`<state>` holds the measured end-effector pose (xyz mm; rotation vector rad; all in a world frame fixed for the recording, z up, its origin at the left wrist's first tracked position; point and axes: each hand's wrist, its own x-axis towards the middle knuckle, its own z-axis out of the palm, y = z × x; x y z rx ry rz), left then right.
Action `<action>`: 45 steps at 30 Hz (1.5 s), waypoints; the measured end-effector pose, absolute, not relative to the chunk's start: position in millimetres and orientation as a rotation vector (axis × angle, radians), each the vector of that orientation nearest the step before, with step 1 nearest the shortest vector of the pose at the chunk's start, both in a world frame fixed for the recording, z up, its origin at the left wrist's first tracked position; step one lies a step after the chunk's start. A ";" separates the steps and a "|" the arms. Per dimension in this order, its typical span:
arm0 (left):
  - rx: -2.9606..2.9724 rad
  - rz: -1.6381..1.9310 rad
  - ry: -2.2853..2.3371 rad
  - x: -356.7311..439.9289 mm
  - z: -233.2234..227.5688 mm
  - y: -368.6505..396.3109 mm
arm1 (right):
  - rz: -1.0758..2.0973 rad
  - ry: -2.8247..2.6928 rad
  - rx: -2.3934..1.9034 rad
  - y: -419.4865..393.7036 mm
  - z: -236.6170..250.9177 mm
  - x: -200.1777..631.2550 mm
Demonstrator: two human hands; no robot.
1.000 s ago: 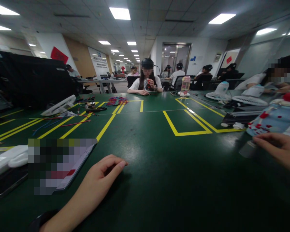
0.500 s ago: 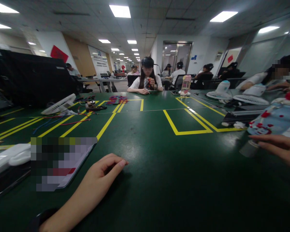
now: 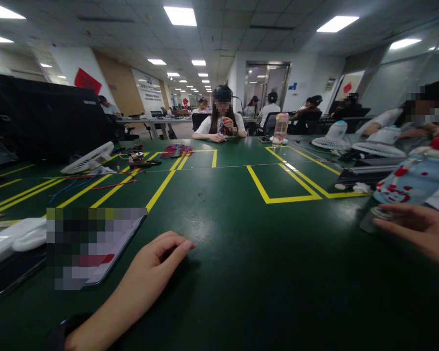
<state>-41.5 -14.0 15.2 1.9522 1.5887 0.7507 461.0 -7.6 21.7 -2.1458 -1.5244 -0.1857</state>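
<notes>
My right hand (image 3: 417,229) is at the right edge of the table, its thumb and index finger closed about the upper part of a small grey cylinder (image 3: 368,222). A pale round rim shows at the cylinder's top, and the fingers hide part of it. Just behind stands a light blue bottle (image 3: 406,183) with red and white decoration. My left hand (image 3: 164,256) rests on the green table (image 3: 241,273), fingers curled and thumb against the index finger, with nothing visible in them. Left of it lies a tablet-like device (image 3: 131,239), its screen blurred out.
A white object (image 3: 18,236) lies on a dark phone-like slab at left. Farther back are a white fan (image 3: 89,158), loose wires (image 3: 177,151) and a pink-lidded bottle (image 3: 281,129). More fans (image 3: 332,136) stand right, near dark metal profiles (image 3: 362,175). A person (image 3: 221,122) sits opposite.
My right thumb has moved left across the front of the grey cylinder, and the fingers have closed about it. The cylinder sits slightly farther left. My left hand stays put.
</notes>
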 end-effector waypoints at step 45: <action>2.182 0.685 1.223 14.3 4.3 -8.3 | 0.483 -2.014 -1.327 -13.6 -0.4 272.6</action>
